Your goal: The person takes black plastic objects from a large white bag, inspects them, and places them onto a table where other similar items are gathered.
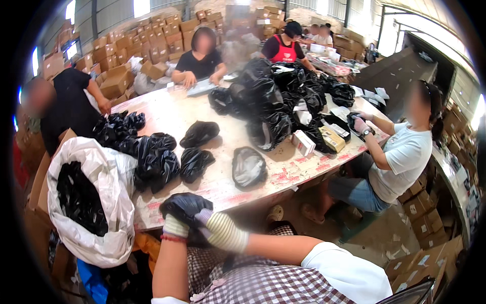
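At the table's near edge, I grip a black plastic package (183, 203) with both hands, both in striped knit gloves. My left hand (175, 226) is closed on its left side, a red band at the wrist. My right hand (220, 228) is closed on its right part. Just beyond lie a pale grey bag (249, 166) and loose black bags (196, 163). A pile of black bags (154, 157) sits left of them, beside a large white sack (85, 144) holding black packages.
Four people (390, 167) work around the wooden table (207, 114), others farther back. A big heap of black parcels (273, 93) and small boxes (304, 143) cover its right part. A conveyor (385, 71) rises behind. Cardboard cartons (425, 223) stack at right and along the back.
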The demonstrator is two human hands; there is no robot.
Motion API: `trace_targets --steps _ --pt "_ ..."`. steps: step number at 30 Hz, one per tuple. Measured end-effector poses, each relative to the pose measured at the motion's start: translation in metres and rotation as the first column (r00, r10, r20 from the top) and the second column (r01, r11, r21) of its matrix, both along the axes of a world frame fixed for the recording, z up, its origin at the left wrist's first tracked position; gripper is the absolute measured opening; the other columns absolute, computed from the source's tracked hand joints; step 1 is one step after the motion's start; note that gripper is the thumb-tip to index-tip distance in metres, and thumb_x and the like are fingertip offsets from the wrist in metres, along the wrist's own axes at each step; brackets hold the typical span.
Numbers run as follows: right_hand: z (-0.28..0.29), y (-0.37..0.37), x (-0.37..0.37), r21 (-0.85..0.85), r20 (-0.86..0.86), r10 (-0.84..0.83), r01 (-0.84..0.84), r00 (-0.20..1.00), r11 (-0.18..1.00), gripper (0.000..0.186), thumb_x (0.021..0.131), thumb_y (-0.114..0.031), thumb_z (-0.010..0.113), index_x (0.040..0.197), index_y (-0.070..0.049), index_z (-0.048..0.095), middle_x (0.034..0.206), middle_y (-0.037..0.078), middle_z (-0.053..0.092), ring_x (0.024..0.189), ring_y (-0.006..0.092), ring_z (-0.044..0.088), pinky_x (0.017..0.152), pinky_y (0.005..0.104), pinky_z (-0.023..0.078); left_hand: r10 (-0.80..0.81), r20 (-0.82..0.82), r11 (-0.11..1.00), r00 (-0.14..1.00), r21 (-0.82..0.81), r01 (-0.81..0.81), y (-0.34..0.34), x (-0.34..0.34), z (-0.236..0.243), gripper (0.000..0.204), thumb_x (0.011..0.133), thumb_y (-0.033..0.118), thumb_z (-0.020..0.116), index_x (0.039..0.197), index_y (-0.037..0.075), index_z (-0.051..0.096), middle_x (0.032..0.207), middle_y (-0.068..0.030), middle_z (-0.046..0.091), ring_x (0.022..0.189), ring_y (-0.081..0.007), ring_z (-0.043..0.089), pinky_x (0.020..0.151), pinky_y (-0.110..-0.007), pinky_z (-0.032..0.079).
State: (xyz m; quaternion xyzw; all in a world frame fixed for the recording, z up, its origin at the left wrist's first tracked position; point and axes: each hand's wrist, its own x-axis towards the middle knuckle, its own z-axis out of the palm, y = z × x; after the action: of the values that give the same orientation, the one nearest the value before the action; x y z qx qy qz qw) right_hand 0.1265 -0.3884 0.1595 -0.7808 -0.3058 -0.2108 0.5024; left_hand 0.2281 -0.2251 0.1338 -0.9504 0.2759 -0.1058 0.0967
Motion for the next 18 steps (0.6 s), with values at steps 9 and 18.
trace_targets --steps 9,18 --pt "0.050 0.004 -0.031 0.574 -0.405 0.577 -0.293 0.709 0.765 0.023 0.095 -0.007 0.058 0.116 0.002 0.063 0.093 0.009 0.069 0.082 0.0192 0.063 0.078 0.0310 0.051 0.506 0.227 0.857 0.832 -0.025 -0.514 -0.004 -0.056 0.029 0.032 0.091 0.037 0.053 0.109 0.011 0.062 0.111 -0.0066 0.061 0.105 -0.0194 0.058 0.098 -0.039 0.043" --pt "0.092 -0.034 -0.005 0.487 -0.500 0.299 -0.022 0.813 0.873 0.026 0.096 -0.004 0.055 0.120 0.003 0.060 0.096 0.006 0.067 0.087 0.0121 0.060 0.080 0.0272 0.050 -0.252 0.027 0.944 0.967 -0.212 0.252 0.012 -0.090 0.052 0.052 0.090 0.024 0.067 0.135 0.004 0.052 0.132 -0.0103 0.055 0.122 -0.0236 0.054 0.104 -0.033 0.044"
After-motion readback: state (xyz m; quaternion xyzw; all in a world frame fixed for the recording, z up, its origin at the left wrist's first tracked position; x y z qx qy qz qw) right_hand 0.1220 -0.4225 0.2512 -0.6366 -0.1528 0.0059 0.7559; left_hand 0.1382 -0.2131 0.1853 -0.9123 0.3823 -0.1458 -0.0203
